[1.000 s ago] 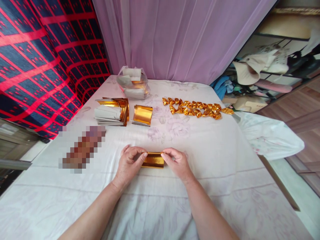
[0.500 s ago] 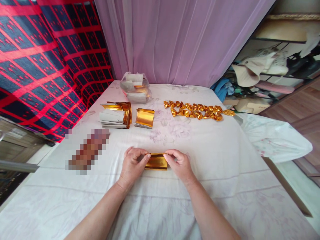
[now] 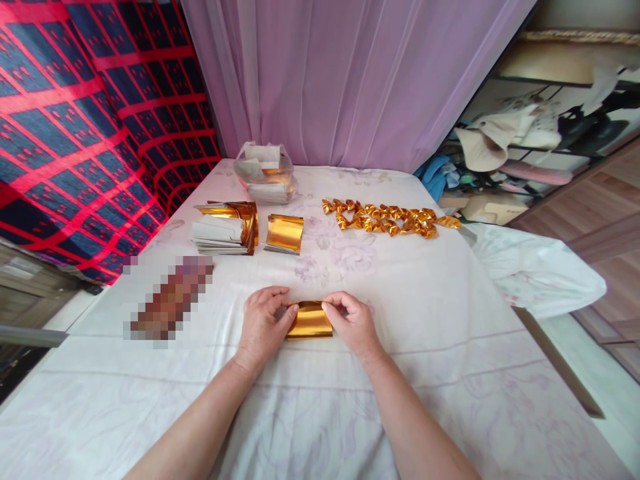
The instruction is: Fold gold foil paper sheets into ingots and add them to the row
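Note:
A shiny gold foil paper sheet [image 3: 310,321] lies low over the cloth, its top edge curled, between my two hands. My left hand [image 3: 265,323] pinches its upper left corner with thumb and forefinger. At the upper right corner, my right hand [image 3: 353,323] grips it the same way. Beyond them sit a small stack of gold foil sheets [image 3: 285,233] and a larger stack of foil papers [image 3: 225,230] with pale grey backs. Folded gold foil pieces [image 3: 390,219] lie in rows at the back right.
A clear plastic bag [image 3: 264,175] of foil papers stands at the back of the cloth-covered table [image 3: 425,347]. A blurred-out reddish object [image 3: 173,297] lies at left. Purple curtain [image 3: 340,80] hangs behind; a cluttered shelf [image 3: 530,143] stands right.
The foil sheet's near part shows wider and flatter than before, with both hands still at its upper corners. The whole view has shifted slightly.

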A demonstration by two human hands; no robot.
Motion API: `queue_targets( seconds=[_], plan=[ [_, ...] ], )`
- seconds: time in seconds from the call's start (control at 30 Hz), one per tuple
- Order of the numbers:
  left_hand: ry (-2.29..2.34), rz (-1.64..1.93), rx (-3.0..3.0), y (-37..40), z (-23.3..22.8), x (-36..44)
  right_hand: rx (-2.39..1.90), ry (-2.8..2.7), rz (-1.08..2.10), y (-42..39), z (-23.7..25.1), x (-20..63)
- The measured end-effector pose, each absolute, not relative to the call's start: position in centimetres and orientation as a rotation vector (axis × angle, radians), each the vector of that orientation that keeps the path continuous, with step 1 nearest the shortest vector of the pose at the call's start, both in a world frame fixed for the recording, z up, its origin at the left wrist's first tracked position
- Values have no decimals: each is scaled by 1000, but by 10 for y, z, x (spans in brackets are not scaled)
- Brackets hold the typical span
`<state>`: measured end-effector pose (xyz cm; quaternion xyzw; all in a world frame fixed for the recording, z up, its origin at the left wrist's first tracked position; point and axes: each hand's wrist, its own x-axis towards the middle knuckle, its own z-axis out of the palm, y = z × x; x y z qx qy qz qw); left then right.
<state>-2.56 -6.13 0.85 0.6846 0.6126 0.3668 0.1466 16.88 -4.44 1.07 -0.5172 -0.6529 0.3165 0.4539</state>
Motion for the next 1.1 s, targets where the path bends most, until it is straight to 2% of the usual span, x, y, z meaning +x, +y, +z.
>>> queue_targets(
  seconds=[1.1],
  plan=[
    [1679,1149,1777,-61,10,-28,-1262,-1574,833,-45,13,171]
  ],
)
